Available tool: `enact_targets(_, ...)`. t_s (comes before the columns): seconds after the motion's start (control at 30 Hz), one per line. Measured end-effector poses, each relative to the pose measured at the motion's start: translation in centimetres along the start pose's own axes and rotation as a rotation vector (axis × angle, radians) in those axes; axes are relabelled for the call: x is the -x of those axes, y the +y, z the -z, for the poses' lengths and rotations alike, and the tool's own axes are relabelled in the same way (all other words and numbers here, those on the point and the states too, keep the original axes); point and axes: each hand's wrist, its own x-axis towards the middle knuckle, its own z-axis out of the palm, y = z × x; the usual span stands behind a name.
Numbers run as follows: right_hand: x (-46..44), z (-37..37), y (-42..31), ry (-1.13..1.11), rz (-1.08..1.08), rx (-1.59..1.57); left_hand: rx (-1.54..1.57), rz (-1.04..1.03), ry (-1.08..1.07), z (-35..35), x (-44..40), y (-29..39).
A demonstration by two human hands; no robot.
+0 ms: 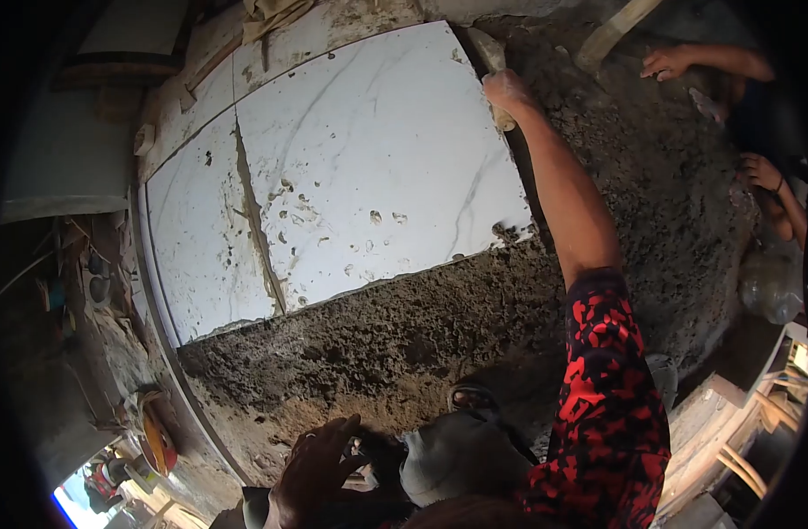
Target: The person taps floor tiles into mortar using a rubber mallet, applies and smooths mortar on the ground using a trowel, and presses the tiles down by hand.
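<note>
My right hand (507, 91) is closed round a pale, mud-smeared piece of wood (489, 51) at the far right edge of a large white marbled tile (377, 159). My left hand (320, 463) is low in the view, near my body, with its fingers apart and nothing visible in it. Left of the large tile lies a second white tile (201, 238), with a dirty gap between them. Specks of mortar dot both tiles. Dark, rough mortar (377, 331) runs along their near edge.
At the right are another person's hands (667, 63) (761, 172) over the dark mortar bed. A clear plastic container (770, 289) stands below them. A wooden post (614, 33) rises at the top. An orange-rimmed bowl-like object (159, 443) is at lower left.
</note>
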Motion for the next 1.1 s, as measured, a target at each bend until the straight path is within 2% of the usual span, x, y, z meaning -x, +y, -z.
enact_targets(0.03,-0.4,0.0,0.1,-0.033,0.179,0.123,-0.006,-0.004,-0.002,-0.2,-0.1,-0.2)
enact_targets(0.07,-0.6,-0.1,0.1,-0.032,0.173,0.123,-0.033,-0.030,0.033,-0.6,-0.2,-0.6)
enact_targets(0.13,1.5,2.1,-3.6,-0.009,-0.070,-0.145,-0.065,-0.056,0.071,-0.9,-0.2,-0.8)
enact_targets(0.17,-1.5,0.3,-2.6,-0.049,-0.009,-0.115,-0.073,-0.073,0.077,-0.9,-0.1,-0.8)
enact_targets(0.27,2.4,5.1,-2.5,-0.143,0.107,-0.102,-0.070,-0.102,0.080,-1.0,0.1,-1.0)
enact_targets(0.3,1.4,4.1,-0.7,-0.158,0.093,-0.130,-0.059,-0.115,0.074,-1.1,0.0,-1.1)
enact_targets(0.37,2.2,4.2,1.4,-0.082,0.109,-0.164,-0.090,-0.114,0.035,-1.4,-0.7,-1.9)
enact_targets(0.4,2.8,4.3,1.1,-0.013,0.129,-0.201,-0.116,-0.106,-0.002,-1.3,-1.0,-1.9)
enact_targets(0.43,2.7,4.5,0.1,-0.016,0.155,-0.078,-0.120,-0.097,0.004,-1.2,-1.0,-1.8)
enact_targets(0.47,2.3,4.2,-1.4,-0.018,0.155,-0.086,-0.115,-0.098,0.016,-1.1,-1.2,-1.5)
enact_targets(0.53,0.6,3.2,-3.9,-0.055,-0.063,-0.099,-0.109,-0.089,0.025,-0.8,-1.1,-1.4)
enact_targets(0.57,1.2,2.6,-3.7,-0.063,-0.063,-0.098,-0.094,-0.061,0.042,-1.0,-0.9,-1.7)
enact_targets(0.67,3.0,3.4,-1.2,-0.098,0.217,0.220,-0.055,-0.047,0.089,-1.6,0.0,-2.3)
enact_targets(0.73,6.2,6.1,0.4,-0.065,0.279,0.309,-0.039,-0.041,0.092,-1.5,0.6,-2.6)
enact_targets(0.83,5.7,8.2,0.3,-0.048,0.087,0.259,-0.023,-0.014,0.075,-1.7,1.4,-2.5)
enact_targets(0.93,2.5,5.6,-1.0,-0.001,0.043,0.105,0.000,-0.040,0.110,-2.2,1.8,-2.4)
enact_targets(1.0,4.0,4.9,-3.6,-0.056,0.002,0.085,-0.006,-0.011,0.114,-2.0,1.7,-2.2)
enact_targets(1.1,5.9,3.9,-3.0,-0.110,0.048,0.085,-0.018,-0.011,0.132,-1.5,2.4,-1.6)
